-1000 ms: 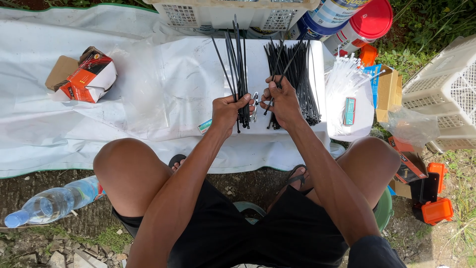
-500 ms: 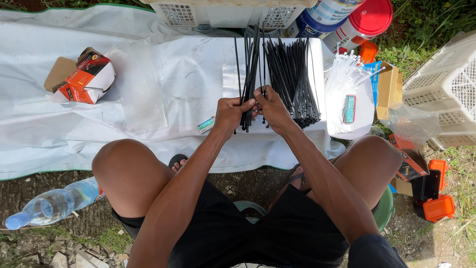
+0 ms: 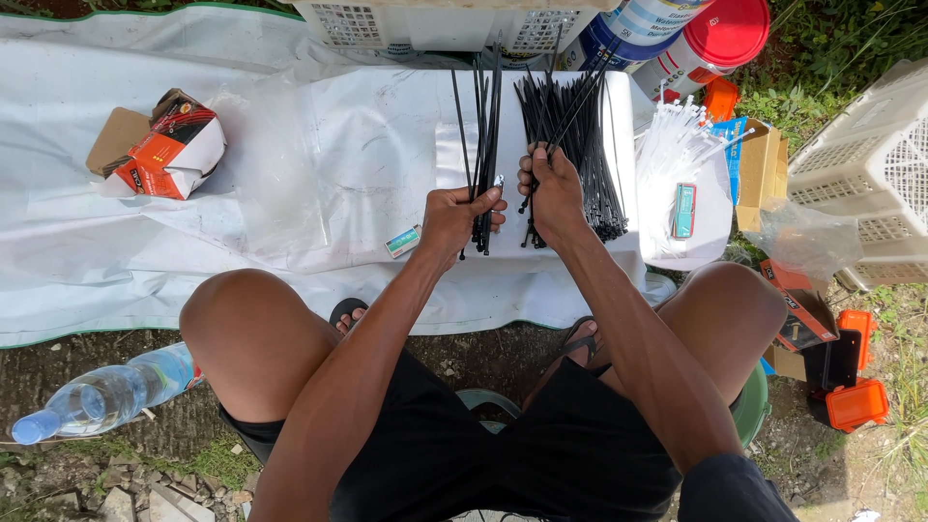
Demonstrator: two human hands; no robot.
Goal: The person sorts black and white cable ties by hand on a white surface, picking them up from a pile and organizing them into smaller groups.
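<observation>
1. The left hand (image 3: pixel 452 217) was clenched around a thin bunch of black ties (image 3: pixel 483 145), gripping them near their lower ends, with the thumb laid across the front.
2. That bunch stood almost upright over the middle of the white sheet (image 3: pixel 145 251), its tips reaching towards the far edge, where a white basket (image 3: pixel 435 24) sat.
3. The right hand (image 3: pixel 556 193) was closed on a few ties at the near end of the black pile (image 3: pixel 570 145), which lay fanned just right of the bunch.
4. Its fingers (image 3: pixel 527 179) were curled tight and pinching, not spread. How many strands they held I could not tell.
5. The ties looked light, thin and springy. They would likely bend and splay rather than stay straight, and their smooth plastic could slip through a loose grip.
6. Judging by this, the best hold was near the head ends, with the whole hand wrapped round so that the strands stayed together.
7. White ties (image 3: pixel 677 145) in a clear bag lay near the right edge of the sheet.
8. An orange box (image 3: pixel 169 150) sat near the left part of the sheet, well apart from both hands.
9. A bottle (image 3: pixel 106 396) lay on the ground by the left knee.
</observation>
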